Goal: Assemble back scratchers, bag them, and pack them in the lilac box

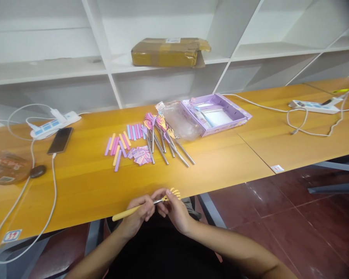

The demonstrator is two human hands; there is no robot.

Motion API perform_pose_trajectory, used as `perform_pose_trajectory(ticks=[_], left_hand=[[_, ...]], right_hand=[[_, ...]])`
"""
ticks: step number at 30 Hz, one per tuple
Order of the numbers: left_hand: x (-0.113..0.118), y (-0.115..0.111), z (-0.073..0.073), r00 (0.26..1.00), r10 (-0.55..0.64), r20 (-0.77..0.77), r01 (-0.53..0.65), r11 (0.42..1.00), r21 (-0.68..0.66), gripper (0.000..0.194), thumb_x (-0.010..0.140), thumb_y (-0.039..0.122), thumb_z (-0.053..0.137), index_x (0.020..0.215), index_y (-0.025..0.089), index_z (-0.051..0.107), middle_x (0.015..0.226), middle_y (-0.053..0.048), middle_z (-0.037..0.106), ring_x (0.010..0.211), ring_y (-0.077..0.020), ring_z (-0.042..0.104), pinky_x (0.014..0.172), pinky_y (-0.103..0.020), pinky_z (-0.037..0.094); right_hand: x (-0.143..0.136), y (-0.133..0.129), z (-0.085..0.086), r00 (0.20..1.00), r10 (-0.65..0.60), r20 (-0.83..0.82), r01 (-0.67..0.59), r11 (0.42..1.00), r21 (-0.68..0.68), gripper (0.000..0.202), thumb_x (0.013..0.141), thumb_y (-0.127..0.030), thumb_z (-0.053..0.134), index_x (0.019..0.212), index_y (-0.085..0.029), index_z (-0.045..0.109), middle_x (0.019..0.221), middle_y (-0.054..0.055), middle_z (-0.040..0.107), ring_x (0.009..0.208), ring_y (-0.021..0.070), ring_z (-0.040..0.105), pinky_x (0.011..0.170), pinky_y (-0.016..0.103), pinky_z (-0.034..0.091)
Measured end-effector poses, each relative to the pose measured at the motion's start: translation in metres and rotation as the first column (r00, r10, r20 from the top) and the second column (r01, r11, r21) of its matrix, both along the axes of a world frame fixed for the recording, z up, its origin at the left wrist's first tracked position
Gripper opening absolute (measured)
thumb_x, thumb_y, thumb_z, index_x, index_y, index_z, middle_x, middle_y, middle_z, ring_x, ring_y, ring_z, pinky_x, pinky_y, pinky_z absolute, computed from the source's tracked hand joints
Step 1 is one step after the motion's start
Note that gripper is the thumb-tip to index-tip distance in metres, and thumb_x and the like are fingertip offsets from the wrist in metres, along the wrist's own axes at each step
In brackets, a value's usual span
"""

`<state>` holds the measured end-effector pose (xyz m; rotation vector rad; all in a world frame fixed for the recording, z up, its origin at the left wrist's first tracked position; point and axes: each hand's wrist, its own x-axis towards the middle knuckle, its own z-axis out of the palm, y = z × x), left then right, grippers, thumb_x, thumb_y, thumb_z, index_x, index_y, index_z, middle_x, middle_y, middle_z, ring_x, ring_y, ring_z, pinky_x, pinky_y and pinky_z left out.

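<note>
Both my hands hold one small back scratcher (151,202) with a yellow handle, a thin metal shaft and a yellow claw head, just in front of the table's near edge. My left hand (138,215) grips the shaft next to the handle. My right hand (174,209) pinches the shaft right below the claw head. Farther back on the wooden table (84,182) lie a bunch of similar scratchers (163,139) with pink, purple and yellow heads, several loose pastel handle sleeves (120,145) and a small heap of pink labels (139,155).
A purple tray box (218,114) and a clear plastic bag (180,118) sit behind the scratchers. At the left are a phone (60,140), a power strip (54,124) and white cables. A second power strip (314,105) lies at the right. A brown parcel (168,51) rests on the white shelf.
</note>
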<state>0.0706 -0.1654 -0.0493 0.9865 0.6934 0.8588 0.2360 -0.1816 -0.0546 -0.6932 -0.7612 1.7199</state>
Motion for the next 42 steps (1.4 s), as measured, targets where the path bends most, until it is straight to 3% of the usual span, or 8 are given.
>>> perform_pose_trajectory(ticks=[5, 8, 13, 20, 28, 33, 39, 42], left_hand=[[-0.006, 0.008, 0.020, 0.982, 0.191, -0.012, -0.191, 0.977, -0.092, 0.074, 0.090, 0.068, 0.072, 0.054, 0.023, 0.027, 0.054, 0.007, 0.027, 0.049, -0.0091, 0.027, 0.059, -0.032, 0.036], [-0.039, 0.024, 0.043, 0.927, 0.374, -0.002, -0.370, 0.917, -0.149, 0.073, 0.094, 0.057, 0.072, 0.056, 0.022, 0.020, 0.055, 0.007, 0.027, 0.048, -0.0079, 0.024, 0.068, -0.035, 0.049], [-0.103, 0.042, 0.064, 0.866, 0.499, 0.045, -0.483, 0.855, -0.189, 0.068, 0.095, 0.042, 0.072, 0.058, 0.021, 0.019, 0.053, 0.007, 0.022, 0.042, -0.0067, 0.022, 0.054, -0.026, 0.043], [-0.142, 0.041, 0.058, 0.763, 0.645, 0.037, -0.611, 0.739, -0.283, 0.064, 0.097, 0.035, 0.065, 0.057, 0.022, 0.017, 0.049, 0.006, 0.022, 0.037, -0.0076, 0.027, 0.046, -0.024, 0.039], [-0.167, 0.030, 0.040, 0.794, 0.606, 0.044, -0.590, 0.786, -0.186, 0.035, 0.096, 0.044, 0.072, 0.073, 0.019, 0.061, 0.045, 0.013, 0.021, 0.030, -0.0046, 0.017, 0.036, -0.017, 0.032], [-0.180, 0.024, 0.042, 0.711, 0.702, -0.046, -0.696, 0.694, -0.183, 0.030, 0.099, 0.034, 0.071, 0.077, 0.020, 0.055, 0.046, 0.014, 0.027, 0.027, -0.0037, 0.019, 0.030, -0.014, 0.019], [-0.178, 0.015, 0.037, 0.522, 0.817, -0.244, -0.807, 0.566, 0.169, 0.037, 0.097, 0.044, 0.076, 0.078, 0.021, 0.055, 0.050, 0.012, 0.035, 0.034, -0.0051, 0.032, 0.036, -0.015, 0.024], [-0.190, 0.012, 0.035, 0.319, 0.809, -0.494, -0.676, 0.559, 0.479, 0.039, 0.100, 0.053, 0.069, 0.078, 0.022, 0.062, 0.050, 0.008, 0.042, 0.042, -0.0102, 0.041, 0.044, -0.020, 0.030]], right_hand=[[0.010, 0.005, 0.010, 0.991, -0.134, 0.022, 0.134, 0.991, -0.006, 0.060, 0.104, -0.074, 0.056, 0.096, -0.019, 0.080, 0.060, -0.005, 0.037, 0.055, 0.0137, 0.030, 0.053, 0.028, 0.031], [0.046, 0.022, 0.025, 0.950, -0.294, 0.107, 0.298, 0.954, -0.026, 0.047, 0.101, -0.065, 0.065, 0.094, -0.021, 0.078, 0.063, -0.004, 0.040, 0.056, 0.0137, 0.032, 0.054, 0.028, 0.033], [0.128, 0.051, 0.033, 0.917, -0.382, 0.111, 0.387, 0.922, -0.023, 0.035, 0.094, -0.051, 0.076, 0.081, -0.019, 0.074, 0.063, -0.007, 0.031, 0.053, 0.0099, 0.026, 0.050, 0.024, 0.032], [0.208, 0.059, 0.016, 0.808, -0.586, -0.062, 0.586, 0.810, -0.014, 0.041, 0.082, -0.034, 0.084, 0.063, -0.022, 0.050, 0.062, -0.009, 0.028, 0.048, 0.0071, 0.020, 0.041, 0.019, 0.032], [0.215, 0.041, 0.007, 0.762, -0.614, -0.205, 0.601, 0.789, -0.129, 0.043, 0.082, -0.034, 0.086, 0.070, -0.022, 0.047, 0.064, -0.010, 0.032, 0.048, 0.0046, 0.031, 0.044, 0.017, 0.040], [0.226, 0.044, 0.002, 0.684, -0.710, -0.166, 0.687, 0.704, -0.179, 0.031, 0.080, -0.026, 0.086, 0.082, -0.020, 0.056, 0.070, -0.010, 0.044, 0.045, 0.0014, 0.029, 0.039, 0.013, 0.032], [0.238, 0.047, -0.009, 0.497, -0.836, 0.232, 0.856, 0.516, 0.025, 0.030, 0.069, -0.023, 0.084, 0.078, -0.021, 0.055, 0.073, -0.004, 0.060, 0.050, 0.0048, 0.042, 0.045, 0.018, 0.036], [0.247, 0.041, -0.013, 0.373, -0.835, 0.405, 0.861, 0.474, 0.184, 0.030, 0.067, -0.029, 0.082, 0.088, -0.023, 0.062, 0.076, -0.003, 0.065, 0.052, 0.0101, 0.049, 0.047, 0.022, 0.037]])
